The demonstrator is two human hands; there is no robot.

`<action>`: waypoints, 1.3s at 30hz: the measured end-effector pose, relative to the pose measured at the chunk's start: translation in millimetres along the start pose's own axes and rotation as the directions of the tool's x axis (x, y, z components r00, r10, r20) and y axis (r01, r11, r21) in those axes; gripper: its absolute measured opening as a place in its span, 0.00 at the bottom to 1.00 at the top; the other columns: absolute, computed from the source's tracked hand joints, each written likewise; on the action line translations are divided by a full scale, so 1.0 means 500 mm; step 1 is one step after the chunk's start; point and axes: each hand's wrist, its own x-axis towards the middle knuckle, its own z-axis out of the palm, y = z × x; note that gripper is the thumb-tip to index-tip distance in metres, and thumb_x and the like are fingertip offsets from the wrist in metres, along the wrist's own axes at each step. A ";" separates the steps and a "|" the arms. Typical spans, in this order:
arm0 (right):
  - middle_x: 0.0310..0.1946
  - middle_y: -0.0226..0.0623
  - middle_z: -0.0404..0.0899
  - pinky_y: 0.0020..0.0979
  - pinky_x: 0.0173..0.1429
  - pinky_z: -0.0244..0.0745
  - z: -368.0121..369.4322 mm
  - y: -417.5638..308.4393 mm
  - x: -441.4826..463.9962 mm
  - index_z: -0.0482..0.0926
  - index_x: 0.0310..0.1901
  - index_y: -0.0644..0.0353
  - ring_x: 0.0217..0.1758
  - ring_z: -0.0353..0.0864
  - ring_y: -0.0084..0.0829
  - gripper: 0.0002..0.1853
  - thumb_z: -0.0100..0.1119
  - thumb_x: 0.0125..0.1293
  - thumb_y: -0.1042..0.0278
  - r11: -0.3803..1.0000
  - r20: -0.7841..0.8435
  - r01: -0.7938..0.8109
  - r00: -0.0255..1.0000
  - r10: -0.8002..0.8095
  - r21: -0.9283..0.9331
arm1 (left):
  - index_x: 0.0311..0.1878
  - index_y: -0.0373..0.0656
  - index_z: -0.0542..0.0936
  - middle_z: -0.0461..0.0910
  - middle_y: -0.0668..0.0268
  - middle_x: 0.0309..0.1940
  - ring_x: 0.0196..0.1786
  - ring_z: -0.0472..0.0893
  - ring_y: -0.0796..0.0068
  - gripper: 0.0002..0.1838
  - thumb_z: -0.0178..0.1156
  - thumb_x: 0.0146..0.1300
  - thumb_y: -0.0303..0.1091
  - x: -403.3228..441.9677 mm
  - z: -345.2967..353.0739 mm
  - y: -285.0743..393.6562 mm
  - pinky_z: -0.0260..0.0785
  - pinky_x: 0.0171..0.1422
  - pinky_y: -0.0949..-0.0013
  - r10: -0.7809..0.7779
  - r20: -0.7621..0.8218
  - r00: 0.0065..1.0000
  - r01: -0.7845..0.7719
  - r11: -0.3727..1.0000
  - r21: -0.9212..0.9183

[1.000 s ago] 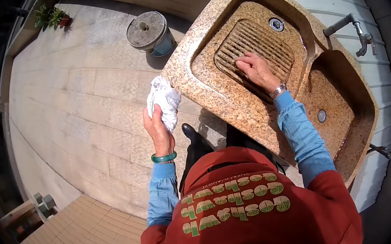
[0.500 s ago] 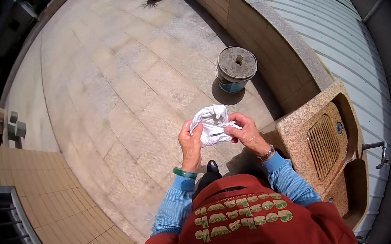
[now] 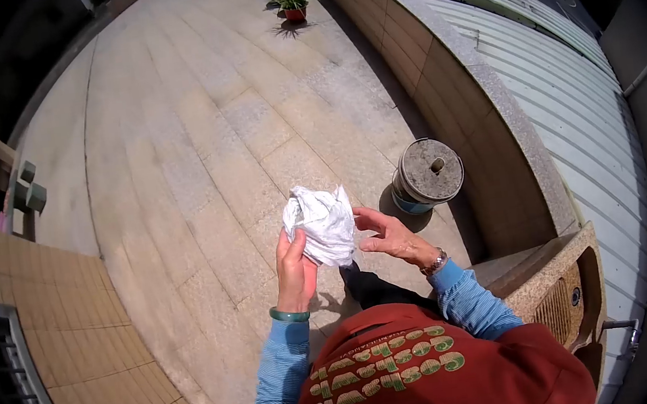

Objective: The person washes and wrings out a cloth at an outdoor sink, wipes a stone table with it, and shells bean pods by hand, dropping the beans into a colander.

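Note:
A crumpled white cloth (image 3: 321,224) is held up in front of me over the paved floor. My left hand (image 3: 295,271) grips its lower left side, thumb on top and the other fingers mostly hidden beneath it. Just right of the cloth is my right hand (image 3: 391,237), fingers apart and curved, with a small gap between it and the fabric. A green bangle (image 3: 289,315) circles my left wrist, a metal watch (image 3: 434,262) my right.
A lidded bucket (image 3: 430,171) stands ahead to the right beside a low tiled wall (image 3: 438,85). Close on my right is a stone sink (image 3: 547,304) with a tap (image 3: 632,334). Farther off sits a potted plant (image 3: 293,2). A tiled wall (image 3: 75,334) runs along the left.
My right hand has let go of the cloth and moved off to its right. The left hand still holds the cloth, now more spread out. My view has shifted, with the sink lower in it.

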 end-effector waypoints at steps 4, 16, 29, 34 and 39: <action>0.41 0.36 0.78 0.29 0.53 0.69 -0.019 -0.044 0.144 0.74 0.52 0.64 0.47 0.75 0.26 0.30 0.66 0.54 0.50 0.993 0.107 -0.114 0.988 0.112 0.013 | 0.59 0.35 0.64 0.70 0.59 0.56 0.58 0.70 0.70 0.20 0.48 0.67 0.33 0.141 0.025 0.005 0.60 0.64 0.67 0.013 0.005 1.000 -0.014 0.991 0.136; 0.22 0.37 0.73 0.32 0.32 0.65 0.041 -0.100 0.577 0.71 0.31 0.69 0.27 0.68 0.25 0.17 0.60 0.49 0.61 0.976 0.194 0.117 0.978 -0.081 -0.181 | 0.60 0.35 0.62 0.68 0.54 0.56 0.55 0.72 0.63 0.24 0.51 0.66 0.40 0.373 -0.157 0.184 0.64 0.59 0.63 0.333 -0.035 0.942 -0.305 0.896 0.323; 0.23 0.28 0.74 0.25 0.31 0.65 0.068 -0.232 1.062 0.76 0.34 0.65 0.29 0.69 0.16 0.15 0.60 0.56 0.60 0.887 0.123 -0.003 0.991 -0.061 0.463 | 0.61 0.36 0.61 0.68 0.54 0.55 0.55 0.73 0.63 0.27 0.51 0.66 0.43 0.857 -0.249 0.539 0.66 0.58 0.64 0.128 -0.133 0.983 -0.084 0.951 0.296; 0.24 0.29 0.76 0.26 0.34 0.68 -0.025 -0.183 1.210 0.77 0.37 0.64 0.30 0.72 0.19 0.16 0.57 0.60 0.56 0.936 -0.199 0.022 0.975 -0.097 -0.352 | 0.55 0.38 0.66 0.73 0.60 0.48 0.48 0.75 0.70 0.20 0.52 0.66 0.40 1.046 -0.275 0.551 0.68 0.48 0.70 0.093 -0.087 0.992 -0.057 0.934 0.353; 0.25 0.32 0.74 0.25 0.32 0.69 -0.125 -0.159 1.378 0.75 0.41 0.62 0.30 0.72 0.21 0.19 0.51 0.64 0.52 0.993 -0.366 -0.064 0.930 0.022 -0.102 | 0.53 0.41 0.67 0.74 0.68 0.39 0.34 0.72 0.81 0.17 0.54 0.65 0.37 1.238 -0.273 0.580 0.65 0.34 0.77 0.090 -0.071 0.993 -0.048 0.892 0.450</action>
